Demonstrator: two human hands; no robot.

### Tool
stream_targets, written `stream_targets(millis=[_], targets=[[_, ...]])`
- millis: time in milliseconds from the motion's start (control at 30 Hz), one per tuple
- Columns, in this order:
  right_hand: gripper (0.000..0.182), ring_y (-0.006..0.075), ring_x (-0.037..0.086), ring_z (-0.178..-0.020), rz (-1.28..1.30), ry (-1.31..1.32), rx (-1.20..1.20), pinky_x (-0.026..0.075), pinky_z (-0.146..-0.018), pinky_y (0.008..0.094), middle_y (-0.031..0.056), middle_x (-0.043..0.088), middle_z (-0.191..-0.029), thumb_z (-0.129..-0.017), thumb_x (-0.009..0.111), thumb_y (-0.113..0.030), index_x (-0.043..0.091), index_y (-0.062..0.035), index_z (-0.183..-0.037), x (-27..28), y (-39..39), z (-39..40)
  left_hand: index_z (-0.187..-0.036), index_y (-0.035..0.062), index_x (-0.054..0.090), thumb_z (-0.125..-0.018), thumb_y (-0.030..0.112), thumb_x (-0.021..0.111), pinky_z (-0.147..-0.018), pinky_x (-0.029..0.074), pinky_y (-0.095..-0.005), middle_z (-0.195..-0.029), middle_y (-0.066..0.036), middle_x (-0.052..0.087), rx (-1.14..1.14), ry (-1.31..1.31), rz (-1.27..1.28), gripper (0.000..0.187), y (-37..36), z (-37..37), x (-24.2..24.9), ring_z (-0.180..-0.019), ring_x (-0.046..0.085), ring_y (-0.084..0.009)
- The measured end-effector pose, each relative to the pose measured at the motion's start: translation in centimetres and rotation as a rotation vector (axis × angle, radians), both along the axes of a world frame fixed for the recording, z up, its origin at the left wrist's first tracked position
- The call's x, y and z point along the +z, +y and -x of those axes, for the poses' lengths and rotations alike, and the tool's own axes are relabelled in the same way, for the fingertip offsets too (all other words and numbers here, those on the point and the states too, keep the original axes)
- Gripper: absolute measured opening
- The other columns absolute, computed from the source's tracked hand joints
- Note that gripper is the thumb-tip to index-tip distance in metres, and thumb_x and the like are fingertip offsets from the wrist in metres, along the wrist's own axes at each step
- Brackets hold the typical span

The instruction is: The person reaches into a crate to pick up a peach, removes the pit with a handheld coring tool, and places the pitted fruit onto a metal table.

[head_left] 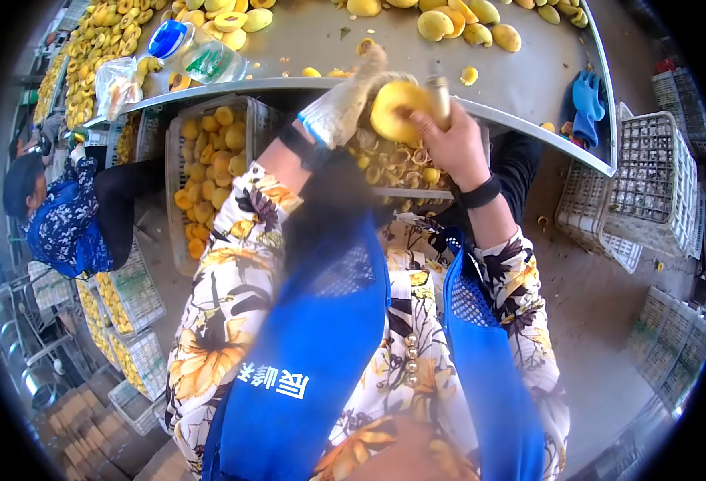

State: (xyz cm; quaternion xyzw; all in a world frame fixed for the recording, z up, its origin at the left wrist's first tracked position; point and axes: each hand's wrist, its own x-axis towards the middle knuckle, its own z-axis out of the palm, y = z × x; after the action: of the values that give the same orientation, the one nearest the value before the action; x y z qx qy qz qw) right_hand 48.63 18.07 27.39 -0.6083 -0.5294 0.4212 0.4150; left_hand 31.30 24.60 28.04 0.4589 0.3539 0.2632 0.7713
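Note:
My left hand, in a whitish knitted glove, is wrapped round a yellow fruit half whose cut face with a brown centre shows. My bare right hand is closed round a tool with a pale handle, its thumb against the fruit. Both hands are just over the front edge of the metal table. Below them a crate holds fruit scraps. Small fruit pieces lie on the table near the hands.
More yellow fruit lies along the table's back. A plastic bottle and blue glove rest at its sides. A fruit-filled crate stands below left, stacked crates at right. Another person sits at far left.

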Motion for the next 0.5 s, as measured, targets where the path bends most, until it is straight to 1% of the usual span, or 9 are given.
stream_targets(millis=[33,67,133,167,200,233,300,400,500], targets=[[0.030,0.0110,0.047,-0.040,0.109,0.103,-0.076,0.040,-0.038,0.0251,0.0041,0.055,-0.062,-0.082,0.061,-0.024,0.053,-0.0016,-0.100,0.1,0.1,0.2,-0.119,0.0007,0.046,-0.091,0.045,0.038,-0.082,0.045,-0.0266,-0.110,-0.008,0.054,0.119,-0.070,-0.039,0.053,0.1,0.1,-1.6,-0.098,0.053,-0.0131],[0.025,0.0064,0.041,-0.036,0.045,0.305,-0.159,0.033,-0.033,0.0200,0.0020,0.050,-0.058,-0.085,0.057,-0.023,0.051,-0.0006,-0.095,0.1,0.0,0.9,-0.120,0.0010,0.045,-0.091,0.044,0.037,-0.084,0.044,-0.0274,-0.113,-0.009,0.053,0.220,-0.043,-0.258,0.052,-0.5,-0.6,-1.7,-0.100,0.052,-0.0140],[0.022,0.0074,0.041,-0.036,0.017,0.440,-0.213,0.034,-0.033,0.0201,0.0027,0.050,-0.059,-0.086,0.055,-0.020,0.050,0.0004,-0.093,-0.4,-0.1,2.9,-0.123,0.0008,0.041,-0.093,0.038,0.036,-0.091,0.039,-0.0301,-0.122,-0.013,0.046,0.315,0.158,-0.503,0.048,-3.1,-2.0,0.4,-0.109,0.047,-0.0193],[0.021,0.0078,0.042,-0.036,0.007,0.505,-0.236,0.034,-0.033,0.0202,0.0030,0.050,-0.059,-0.086,0.054,-0.019,0.050,0.0010,-0.092,-1.1,-0.3,3.5,-0.121,-0.0002,0.042,-0.094,0.034,0.036,-0.091,0.040,-0.0301,-0.120,-0.015,0.047,0.407,0.134,-0.602,0.044,-3.5,-2.7,-0.3,-0.107,0.048,-0.0212],[0.021,0.0137,0.047,-0.041,0.023,0.334,-0.203,0.038,-0.037,0.0259,0.0066,0.052,-0.061,-0.083,0.054,-0.017,0.048,0.0016,-0.092,-1.9,-0.6,4.0,-0.119,-0.0012,0.043,-0.094,0.030,0.036,-0.090,0.040,-0.0301,-0.118,-0.017,0.048,0.499,0.117,-0.704,0.041,-4.0,-3.4,-1.1,-0.106,0.050,-0.0232],[0.023,0.0195,0.053,-0.045,0.037,0.162,-0.172,0.043,-0.041,0.0316,0.0102,0.055,-0.063,-0.080,0.053,-0.015,0.047,0.0023,-0.092,-2.3,-0.8,4.5,-0.119,-0.0015,0.043,-0.095,0.028,0.035,-0.089,0.041,-0.0299,-0.116,-0.018,0.049,0.558,0.104,-0.652,0.039,-4.0,-3.5,-1.3,-0.105,0.050,-0.0231],[0.026,0.0356,0.058,-0.060,-0.094,-0.165,-0.117,0.045,-0.055,0.0425,0.0205,0.057,-0.067,-0.076,0.055,-0.016,0.045,0.0028,-0.090,-1.1,-2.3,4.4,-0.118,-0.0022,0.044,-0.095,0.025,0.033,-0.089,0.041,-0.0295,-0.113,-0.018,0.051,0.631,0.105,-0.530,0.037,-4.2,-3.4,-1.3,-0.104,0.051,-0.0222],[0.026,0.0446,0.054,-0.072,0.046,-0.256,0.005,0.042,-0.064,0.0467,0.0271,0.055,-0.071,-0.075,0.055,-0.017,0.045,0.0024,-0.089,0.4,-3.0,3.4,-0.117,-0.0031,0.045,-0.095,0.026,0.032,-0.088,0.042,-0.0287,-0.112,-0.016,0.053,0.649,0.101,-0.427,0.038,-4.2,-3.2,-0.5,-0.103,0.051,-0.0195],[0.027,0.0446,0.054,-0.071,0.115,-0.338,0.092,0.043,-0.062,0.0466,0.0279,0.055,-0.071,-0.076,0.055,-0.019,0.044,0.0024,-0.087,0.5,-3.1,3.0,-0.116,-0.0004,0.047,-0.093,0.025,0.040,-0.083,0.045,-0.0272,-0.108,-0.011,0.055,0.668,-0.091,-0.418,0.035,-3.8,-3.5,-1.8,-0.097,0.054,-0.0160]])
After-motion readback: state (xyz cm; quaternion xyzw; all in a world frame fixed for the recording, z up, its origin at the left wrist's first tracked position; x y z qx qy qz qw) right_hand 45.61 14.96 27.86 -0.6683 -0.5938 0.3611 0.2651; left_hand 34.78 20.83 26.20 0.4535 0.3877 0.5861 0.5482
